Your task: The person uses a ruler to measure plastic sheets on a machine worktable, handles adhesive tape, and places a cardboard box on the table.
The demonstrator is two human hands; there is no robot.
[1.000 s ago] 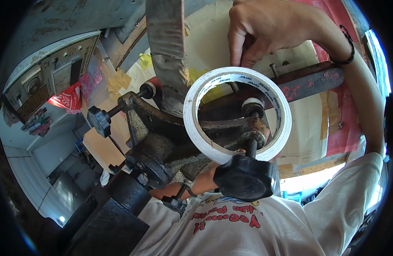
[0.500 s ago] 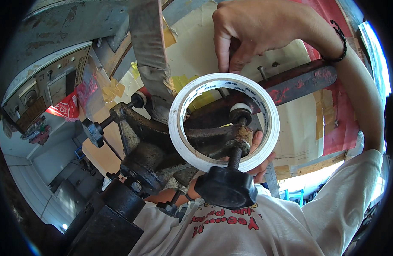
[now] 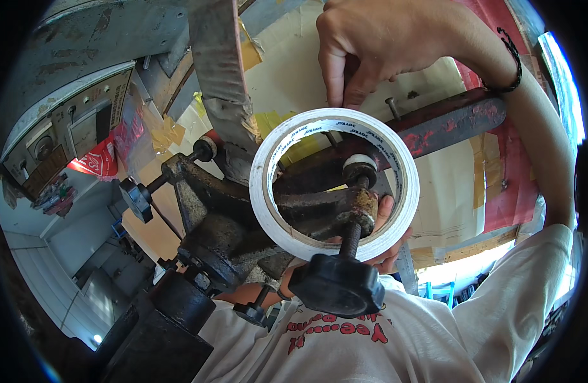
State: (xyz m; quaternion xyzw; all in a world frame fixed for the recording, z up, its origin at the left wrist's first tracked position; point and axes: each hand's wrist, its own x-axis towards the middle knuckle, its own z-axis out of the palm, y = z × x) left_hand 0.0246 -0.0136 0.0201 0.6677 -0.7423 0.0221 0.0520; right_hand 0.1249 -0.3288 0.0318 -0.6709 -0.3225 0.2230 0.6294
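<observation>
My right hand [image 3: 383, 54] reaches over the top of a pale sheet [image 3: 287, 64], with thumb and forefinger pinched downward just beyond a roll of tape. Whatever lies between the fingertips cannot be made out. The white tape roll [image 3: 261, 185] hangs around a dark cast-metal arm [image 3: 243, 198], above a screw with a black knob [image 3: 339, 285]. Behind the roll and metal arm, only parts of the fingers of my left hand [image 3: 386, 254] show, so their grip is hidden. A dark bar with worn red paint [image 3: 450, 124] runs beneath my right wrist.
A bolt [image 3: 392, 108] stands up from the bar. More black knobs [image 3: 136, 200] stick out of the metal fixture at left. A grey, worn strip [image 3: 217, 70] rises beside the sheet. Further left is a control panel [image 3: 70, 127] with a red packet [image 3: 96, 159] by it.
</observation>
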